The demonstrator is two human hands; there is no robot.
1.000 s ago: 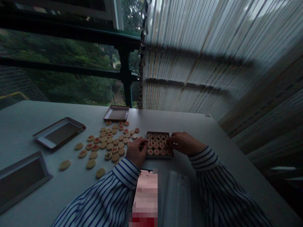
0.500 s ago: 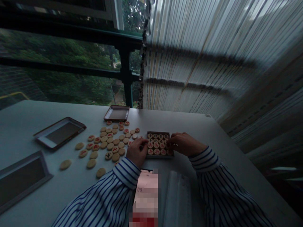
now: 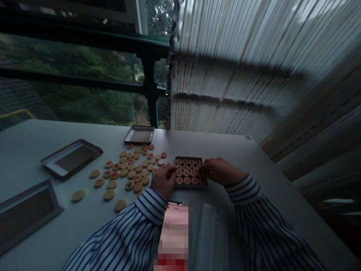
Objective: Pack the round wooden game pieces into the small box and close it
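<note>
A small dark box (image 3: 191,186) holds rows of round wooden pieces (image 3: 186,172) with black characters in the far rows and red ones in the near rows. At the box's left edge is my left hand (image 3: 163,181), its fingertips pinched together by the end pieces. My right hand (image 3: 221,171) reaches over the right side, fingers curled at the last column and hiding part of it. What either hand may be gripping is too small and dark to tell. Left of the box, many loose round pieces (image 3: 131,174) lie spread out, some plain side up, some showing red characters.
Three shallow trays or lids lie on the white table: one at the back (image 3: 139,134), one at left (image 3: 72,159), a larger one at near left (image 3: 28,216). A lit phone (image 3: 173,229) and a clear plastic case (image 3: 213,237) lie between my forearms.
</note>
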